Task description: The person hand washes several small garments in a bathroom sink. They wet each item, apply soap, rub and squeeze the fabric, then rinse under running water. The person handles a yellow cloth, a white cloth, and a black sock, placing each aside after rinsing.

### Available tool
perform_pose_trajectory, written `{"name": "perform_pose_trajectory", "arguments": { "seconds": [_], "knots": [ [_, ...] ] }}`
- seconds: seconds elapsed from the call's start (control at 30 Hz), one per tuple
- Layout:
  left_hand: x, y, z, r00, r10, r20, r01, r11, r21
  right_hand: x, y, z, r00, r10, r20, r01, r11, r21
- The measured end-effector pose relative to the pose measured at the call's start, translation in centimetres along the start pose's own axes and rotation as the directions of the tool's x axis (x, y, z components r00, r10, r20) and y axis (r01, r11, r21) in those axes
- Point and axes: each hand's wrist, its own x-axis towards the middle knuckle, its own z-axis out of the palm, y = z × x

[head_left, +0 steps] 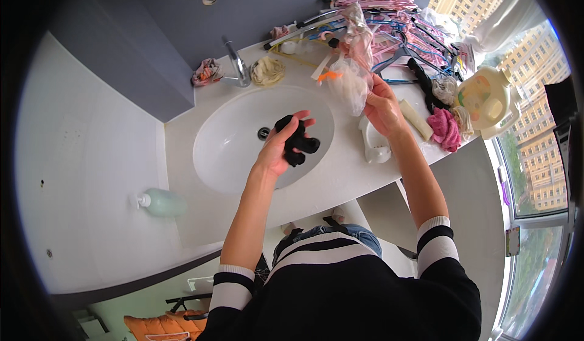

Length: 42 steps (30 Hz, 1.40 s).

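My left hand point(279, 148) holds a bunched black cloth point(296, 141) over the white oval sink point(214, 158). The cloth sits in the palm with the fingers curled loosely about it. Right of the sink, my right hand point(383, 108) has its fingertips on a sheer whitish mesh or thin plastic piece point(349, 85) above the counter; whether it is pinched or only touched is hard to tell. An orange piece point(329, 75) shows at its left edge, and a pale pink crumpled cloth point(359, 35) lies just behind. A white soap dish point(377, 144) is below my right hand.
A chrome faucet point(238, 65) stands behind the sink, between crumpled cloths. Piled hangers point(401, 44) fill the back right. Further right are a pink cloth point(444, 130), a soap bar point(416, 119) and a cream jug point(483, 97). A green pump bottle point(164, 202) stands left.
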Motion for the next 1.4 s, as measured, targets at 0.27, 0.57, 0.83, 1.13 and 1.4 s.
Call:
{"name": "perform_pose_trajectory", "arguments": {
  "seconds": [0.27, 0.57, 0.83, 1.13, 1.4],
  "knots": [
    [0.4, 2.5, -1.6, 0.923, 0.251, -0.293, -0.206, 0.963, 0.174, -1.7, 6.2, 6.1, 0.992, 0.087, 0.095, -0.003, 0.749, -0.662],
    [-1.4, 3.2, -3.3, 0.671, 0.739, 0.057, -0.378, 0.276, 0.884, -4.5, 11.9, 10.6, 0.645, 0.763, -0.041, -0.719, 0.625, 0.303],
    [-7.0, -1.0, -2.5, 0.870, 0.403, 0.284, -0.411, 0.274, 0.869, 0.6, 16.4, 11.7, 0.854, 0.521, -0.012, -0.345, 0.581, 0.737],
    [-7.5, 0.9, -9.4, 0.895, 0.299, -0.332, -0.415, 0.831, -0.371, 1.2, 13.1, 12.5, 0.901, -0.031, -0.432, 0.028, 1.000, -0.013],
    [-4.2, 0.3, -6.7, 0.919, 0.373, -0.130, -0.394, 0.855, -0.338, 0.3, 16.8, 21.1, 0.996, -0.083, 0.031, 0.063, 0.416, -0.907]
  ]
}}
